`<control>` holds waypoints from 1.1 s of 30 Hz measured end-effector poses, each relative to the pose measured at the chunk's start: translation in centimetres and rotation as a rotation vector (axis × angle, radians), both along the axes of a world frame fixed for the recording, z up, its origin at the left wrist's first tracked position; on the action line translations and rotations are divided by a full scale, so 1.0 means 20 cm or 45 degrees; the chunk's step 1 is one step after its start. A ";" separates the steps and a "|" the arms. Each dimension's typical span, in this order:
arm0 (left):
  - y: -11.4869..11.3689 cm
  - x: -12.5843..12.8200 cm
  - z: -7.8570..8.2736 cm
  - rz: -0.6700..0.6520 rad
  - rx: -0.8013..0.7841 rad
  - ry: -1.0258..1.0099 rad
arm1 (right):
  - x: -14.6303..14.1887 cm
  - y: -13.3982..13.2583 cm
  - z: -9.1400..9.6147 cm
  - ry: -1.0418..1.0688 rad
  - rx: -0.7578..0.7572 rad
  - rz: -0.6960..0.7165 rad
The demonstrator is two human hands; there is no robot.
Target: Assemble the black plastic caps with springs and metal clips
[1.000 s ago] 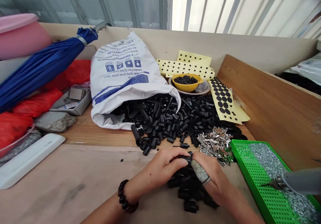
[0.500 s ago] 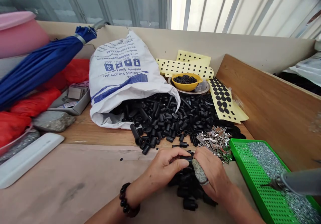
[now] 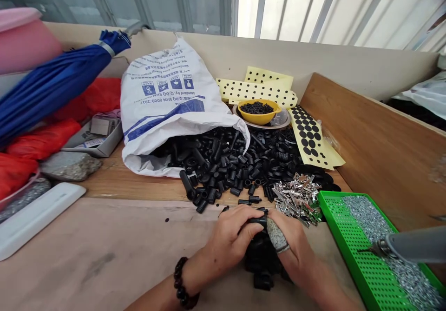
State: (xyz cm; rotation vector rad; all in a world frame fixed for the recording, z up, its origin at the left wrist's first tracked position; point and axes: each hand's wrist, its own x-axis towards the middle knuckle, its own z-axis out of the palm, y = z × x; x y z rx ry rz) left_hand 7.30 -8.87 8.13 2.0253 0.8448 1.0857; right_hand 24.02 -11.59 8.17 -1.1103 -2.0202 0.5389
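Both hands, the left hand (image 3: 234,236) and right hand (image 3: 292,246), pinch one black sleeve (image 3: 258,220) together at the near tabletop (image 3: 104,246); a small heap of black parts (image 3: 262,260) lies beneath them; judging by the far larger spilled pile (image 3: 237,162) beyond and the metal clips (image 3: 297,198) to its right, most work remains.

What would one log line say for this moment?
left hand: grip on black tube | right hand: same tube | below: black tube pile | right: green tray

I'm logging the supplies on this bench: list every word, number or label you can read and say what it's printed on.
"standard by: Q/DQ SHM 0009-2017": upside down on the white sack, partly blurred, so uncertain.
The sack's other blue lines and icons: too small to read.
Label in the grey box: illegible.
Nothing else carries text.
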 end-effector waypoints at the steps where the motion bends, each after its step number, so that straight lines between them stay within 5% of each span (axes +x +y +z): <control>1: -0.01 0.00 0.00 -0.002 0.076 -0.003 | 0.00 0.00 0.00 0.023 -0.049 -0.011; 4: 0.00 0.00 0.00 -0.014 0.163 -0.020 | -0.01 0.01 0.01 0.059 -0.160 -0.035; 9: 0.09 -0.03 0.01 0.055 -0.146 0.117 | 0.01 0.08 0.07 -0.105 -0.351 -0.088; 18: 0.18 -0.11 -0.04 0.053 -0.210 0.497 | 0.08 0.35 0.03 -1.216 -0.117 -0.460; 27: 0.21 -0.15 -0.02 0.010 -0.148 0.521 | 0.06 0.39 -0.05 -1.262 -0.042 -0.464; 33: 0.22 -0.34 0.03 0.243 0.011 0.815 | 0.14 0.42 -0.06 -1.092 -0.067 -0.464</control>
